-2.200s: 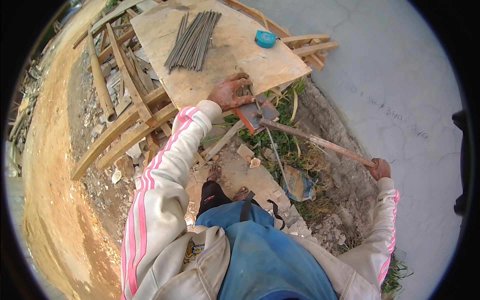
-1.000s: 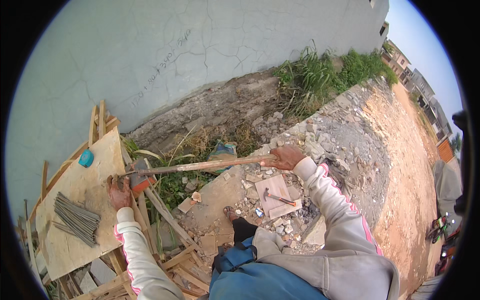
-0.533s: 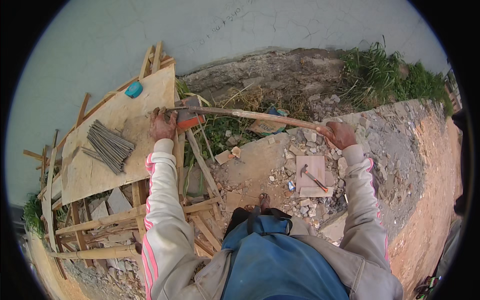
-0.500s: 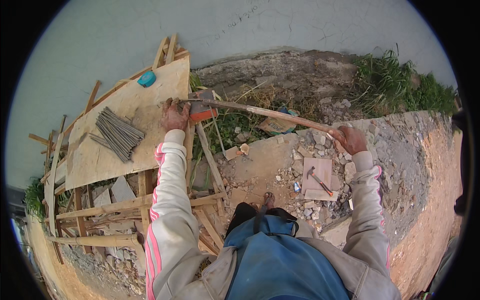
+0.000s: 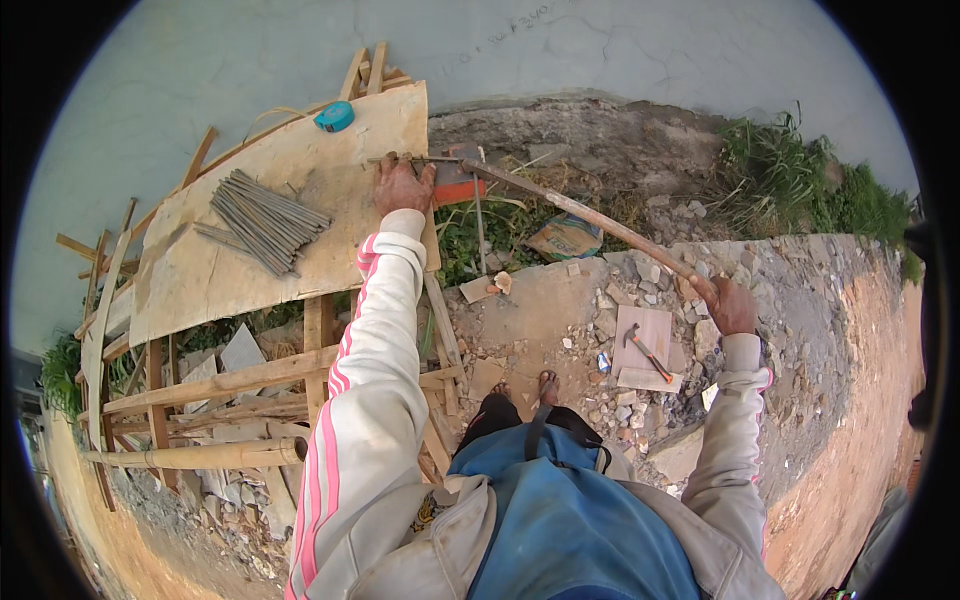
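Observation:
My left hand (image 5: 402, 187) is closed on a thin metal rod (image 5: 440, 158) at the right edge of a plywood board (image 5: 205, 285). The rod runs past the board's edge to an orange-and-grey block (image 5: 459, 190). My right hand (image 5: 731, 304) grips the near end of a long rusty bar (image 5: 610, 227). The bar slants up and left, its far end meeting the rod by the block. Several metal rods (image 5: 265, 220) lie in a pile on the board, left of my left hand. A teal tape measure (image 5: 335, 117) sits near the board's far edge.
A claw hammer (image 5: 648, 353) lies on a wooden piece (image 5: 655, 328) among rubble to the right of my feet. Timber and bamboo poles (image 5: 205, 456) frame the board's near side. Beyond are a crumpled sack (image 5: 565, 235), grass (image 5: 765, 170) and a grey wall (image 5: 640, 45).
My right hand has swung the bar's near end toward me, so the bar slants more steeply. My left hand stays at the board's edge. The whole view has shifted.

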The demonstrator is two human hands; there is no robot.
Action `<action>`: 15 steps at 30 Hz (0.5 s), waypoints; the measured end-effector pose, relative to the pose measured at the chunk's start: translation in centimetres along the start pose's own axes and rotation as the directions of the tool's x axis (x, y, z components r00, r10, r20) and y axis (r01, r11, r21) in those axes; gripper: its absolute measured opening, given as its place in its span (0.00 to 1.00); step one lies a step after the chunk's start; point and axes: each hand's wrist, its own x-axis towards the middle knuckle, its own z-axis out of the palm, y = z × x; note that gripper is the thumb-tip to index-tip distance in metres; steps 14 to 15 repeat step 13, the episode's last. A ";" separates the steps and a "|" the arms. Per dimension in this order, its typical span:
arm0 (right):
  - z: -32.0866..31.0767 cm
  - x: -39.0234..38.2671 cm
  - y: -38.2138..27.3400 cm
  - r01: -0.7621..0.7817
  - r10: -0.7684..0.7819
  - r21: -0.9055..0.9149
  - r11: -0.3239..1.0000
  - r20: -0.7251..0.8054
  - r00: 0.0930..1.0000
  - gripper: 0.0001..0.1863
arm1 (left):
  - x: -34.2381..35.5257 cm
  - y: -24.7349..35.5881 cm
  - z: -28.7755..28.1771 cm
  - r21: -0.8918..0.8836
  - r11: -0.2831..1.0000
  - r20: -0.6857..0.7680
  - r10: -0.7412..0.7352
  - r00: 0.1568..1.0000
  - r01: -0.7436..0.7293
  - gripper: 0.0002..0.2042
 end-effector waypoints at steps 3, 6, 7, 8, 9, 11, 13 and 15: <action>0.3 -3.7 -1.7 -0.042 0.041 -0.017 0.999 -0.044 0.998 0.43 | 0.0 0.2 -0.4 -0.027 1.000 0.027 0.002 1.000 -0.002 0.28; 1.0 -7.9 -3.7 -0.120 0.120 0.000 0.993 -0.056 0.991 0.45 | -0.1 0.1 -0.3 -0.002 1.000 0.033 0.007 0.999 -0.007 0.27; 0.9 -8.2 -4.0 -0.105 0.105 0.005 0.994 -0.079 0.991 0.43 | -0.3 0.0 -0.3 -0.003 1.000 0.047 0.004 0.999 -0.004 0.27; 0.7 -8.2 -4.2 -0.124 0.124 -0.011 0.992 -0.060 0.991 0.43 | -0.1 0.0 -0.3 -0.006 1.000 0.054 0.004 0.999 -0.003 0.27; 0.5 -8.1 -4.4 -0.125 0.123 -0.021 0.992 -0.058 0.991 0.44 | 0.0 0.0 -0.4 -0.009 1.000 0.058 0.003 0.998 -0.002 0.27; 0.0 -7.8 -4.9 -0.142 0.141 -0.032 0.989 -0.028 0.990 0.44 | 0.1 0.2 -0.6 -0.033 0.999 0.049 0.007 0.999 -0.005 0.27; -0.5 -8.1 -5.3 -0.181 0.183 -0.048 0.982 0.040 0.982 0.42 | -0.1 0.1 -0.8 -0.014 1.000 0.078 -0.003 0.997 0.004 0.27; -0.5 -8.1 -5.3 -0.181 0.183 -0.048 0.982 0.040 0.982 0.42 | -0.1 0.1 -0.8 -0.014 1.000 0.078 -0.003 0.997 0.004 0.27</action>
